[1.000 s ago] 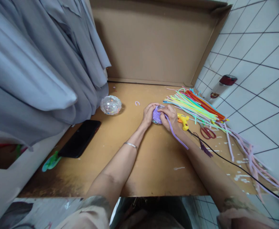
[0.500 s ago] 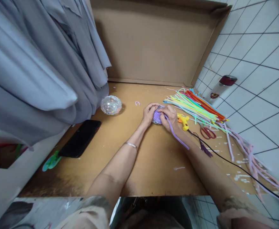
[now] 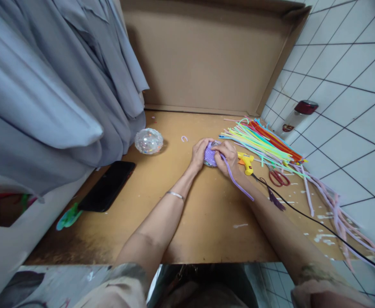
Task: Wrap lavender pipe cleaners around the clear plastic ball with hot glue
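Observation:
Between my hands is a small rounded piece (image 3: 210, 156) covered in rows of purple pipe cleaner, with a clear, speckled surface showing at its edge. My left hand (image 3: 200, 153) is closed round its left side. On its right side, my right hand (image 3: 227, 156) pinches a purple pipe cleaner (image 3: 235, 182), whose loose end trails down over my right forearm. A clear, faceted dome-like bowl (image 3: 149, 141) rests on the table to the left. Just right of my right hand lies a yellow glue gun (image 3: 246, 162).
A bundle of coloured pipe cleaners (image 3: 264, 141) lies at the back right, with red-handled scissors (image 3: 279, 178) and a purple tassel (image 3: 275, 201) nearer. The glue gun's black cord (image 3: 303, 212) runs to the right edge. A black phone (image 3: 108, 186) lies left, beside grey cloth (image 3: 78, 85). Cardboard (image 3: 206, 55) stands behind.
My left fingers have shifted slightly on the purple-covered piece, baring more of its rows. My right hand keeps its pinch in nearly the same place.

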The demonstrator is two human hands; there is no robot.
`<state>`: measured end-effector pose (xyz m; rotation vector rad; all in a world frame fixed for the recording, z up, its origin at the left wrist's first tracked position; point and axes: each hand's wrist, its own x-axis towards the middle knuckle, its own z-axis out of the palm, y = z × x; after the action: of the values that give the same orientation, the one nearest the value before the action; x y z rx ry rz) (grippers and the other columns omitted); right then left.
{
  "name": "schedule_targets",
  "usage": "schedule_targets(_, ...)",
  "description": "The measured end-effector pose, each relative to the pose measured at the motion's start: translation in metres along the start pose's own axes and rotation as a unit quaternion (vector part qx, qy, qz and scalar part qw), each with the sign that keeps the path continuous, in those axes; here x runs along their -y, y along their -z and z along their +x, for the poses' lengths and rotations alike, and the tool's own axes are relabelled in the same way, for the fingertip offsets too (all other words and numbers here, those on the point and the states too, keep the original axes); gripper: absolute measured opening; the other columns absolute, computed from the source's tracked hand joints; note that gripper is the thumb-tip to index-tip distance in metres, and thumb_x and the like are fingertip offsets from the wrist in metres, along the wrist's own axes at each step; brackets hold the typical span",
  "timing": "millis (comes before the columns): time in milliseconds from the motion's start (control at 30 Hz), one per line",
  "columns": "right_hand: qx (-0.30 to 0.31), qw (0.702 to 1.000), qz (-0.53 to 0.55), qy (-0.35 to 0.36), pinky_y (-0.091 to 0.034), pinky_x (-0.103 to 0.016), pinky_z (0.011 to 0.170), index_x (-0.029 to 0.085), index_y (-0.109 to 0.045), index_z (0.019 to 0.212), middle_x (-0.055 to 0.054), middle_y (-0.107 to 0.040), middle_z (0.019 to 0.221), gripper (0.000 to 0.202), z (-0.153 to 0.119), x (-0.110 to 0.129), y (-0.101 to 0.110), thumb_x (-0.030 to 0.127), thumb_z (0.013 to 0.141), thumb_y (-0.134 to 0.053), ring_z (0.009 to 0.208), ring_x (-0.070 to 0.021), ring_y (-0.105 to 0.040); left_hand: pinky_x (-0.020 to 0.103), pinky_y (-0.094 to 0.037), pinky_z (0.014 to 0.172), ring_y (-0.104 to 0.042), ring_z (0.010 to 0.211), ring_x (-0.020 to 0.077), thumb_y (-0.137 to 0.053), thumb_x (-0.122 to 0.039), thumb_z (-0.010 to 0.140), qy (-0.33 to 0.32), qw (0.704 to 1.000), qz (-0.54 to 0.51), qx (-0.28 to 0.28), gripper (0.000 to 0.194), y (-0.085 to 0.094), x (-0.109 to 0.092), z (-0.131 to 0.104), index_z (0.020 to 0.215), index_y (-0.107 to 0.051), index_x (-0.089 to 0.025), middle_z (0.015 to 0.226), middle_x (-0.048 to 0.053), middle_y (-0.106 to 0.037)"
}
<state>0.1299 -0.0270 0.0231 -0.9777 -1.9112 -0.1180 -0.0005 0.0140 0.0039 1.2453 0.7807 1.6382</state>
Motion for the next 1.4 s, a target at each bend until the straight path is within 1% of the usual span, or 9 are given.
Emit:
schedule_targets(167,-0.001,1.000,-0.012,0.005,-0.044,-0.037,0.079,0.025,-0.072,0.089,-0.005,-0.058,0.084,0.024,0.000,0.000,0.001,0.019,0.090,-0.049,0.081,-0.0205,-0.057,0.032,-0.050,0.094,-0.069,0.097,0.0195,-0.067,-0.040,0.081,0.023,1.000,-0.009,-0.001,0.021,-0.001,0.002,0.002,0.081,-0.069,-0.019,0.093,0.006,-0.075)
schedule_targets(500,-0.004,1.000,-0.001,-0.012,-0.043,-0.038,0.078,0.025,-0.071,0.094,-0.004,-0.056,0.084,0.021,-0.001,0.004,-0.002,0.024,0.089,-0.050,0.081,-0.0218,-0.055,0.030,-0.052,0.092,-0.070,0.096,0.0184,-0.065,-0.031,0.080,0.025,1.000,-0.014,-0.010,0.014,0.000,0.004,0.002,0.082,-0.071,-0.019,0.094,0.005,-0.077)
schedule_targets(667,0.000,1.000,0.011,-0.020,-0.044,-0.040,0.080,0.023,-0.064,0.115,-0.004,-0.056,0.086,0.032,-0.001,0.006,0.001,0.029,0.084,-0.056,0.081,-0.0229,-0.053,0.030,-0.052,0.092,-0.070,0.096,0.0184,-0.066,-0.030,0.081,0.026,0.999,-0.016,-0.013,0.013,0.002,0.004,0.001,0.083,-0.072,-0.018,0.095,0.005,-0.077)
schedule_targets(767,-0.009,0.999,0.041,-0.025,-0.047,-0.041,0.081,0.021,-0.051,0.134,-0.007,-0.056,0.099,0.053,-0.003,0.005,0.000,0.034,0.084,-0.059,0.084,-0.0232,-0.052,0.028,-0.052,0.088,-0.070,0.092,0.0174,-0.065,-0.028,0.081,0.029,0.999,-0.021,-0.017,0.013,0.002,0.005,0.002,0.083,-0.072,-0.018,0.093,0.005,-0.076)
schedule_targets(867,-0.052,0.996,0.061,-0.024,-0.050,-0.046,0.087,0.023,-0.040,0.143,-0.012,-0.052,0.120,0.067,-0.006,0.002,-0.002,0.043,0.083,-0.064,0.092,-0.0246,-0.054,0.027,-0.051,0.086,-0.069,0.091,0.0172,-0.065,-0.028,0.078,0.028,0.999,-0.033,-0.018,0.015,0.003,0.005,0.002,0.083,-0.074,-0.017,0.093,0.005,-0.077)
schedule_targets(967,-0.074,0.996,0.054,-0.023,-0.047,-0.054,0.100,0.025,-0.035,0.147,-0.015,-0.046,0.137,0.079,-0.009,-0.002,-0.004,0.052,0.080,-0.068,0.115,-0.0311,-0.051,0.028,-0.051,0.087,-0.069,0.093,0.0178,-0.067,-0.029,0.077,0.028,0.999,-0.041,-0.015,0.015,0.004,0.005,0.001,0.083,-0.075,-0.017,0.096,0.005,-0.077)
schedule_targets(1067,-0.045,0.997,0.050,-0.047,-0.037,-0.060,0.112,0.027,-0.031,0.151,-0.015,-0.041,0.148,0.088,-0.010,-0.003,-0.004,0.058,0.078,-0.069,0.135,-0.0355,-0.041,0.028,-0.051,0.088,-0.069,0.094,0.0181,-0.067,-0.029,0.075,0.027,0.998,-0.048,-0.015,0.014,0.004,0.004,0.001,0.081,-0.074,-0.018,0.095,0.005,-0.077)
schedule_targets(1233,0.007,0.991,0.090,-0.100,-0.033,-0.059,0.117,0.025,-0.031,0.153,-0.016,-0.038,0.154,0.094,-0.010,0.001,-0.005,0.065,0.077,-0.069,0.144,-0.0355,-0.035,0.029,-0.050,0.091,-0.068,0.097,0.0191,-0.068,-0.030,0.075,0.032,0.998,-0.050,-0.015,0.014,0.004,0.003,-0.001,0.080,-0.073,-0.018,0.096,0.006,-0.076)
schedule_targets(1400,-0.009,0.982,0.127,-0.137,-0.035,-0.055,0.117,0.025,-0.037,0.149,-0.015,-0.044,0.150,0.082,-0.013,0.009,-0.015,0.069,0.084,-0.058,0.139,-0.0319,-0.042,0.030,-0.049,0.095,-0.068,0.099,0.0194,-0.067,-0.028,0.077,0.016,0.999,-0.048,-0.006,0.013,0.002,0.002,-0.004,0.081,-0.073,-0.018,0.097,0.006,-0.076)
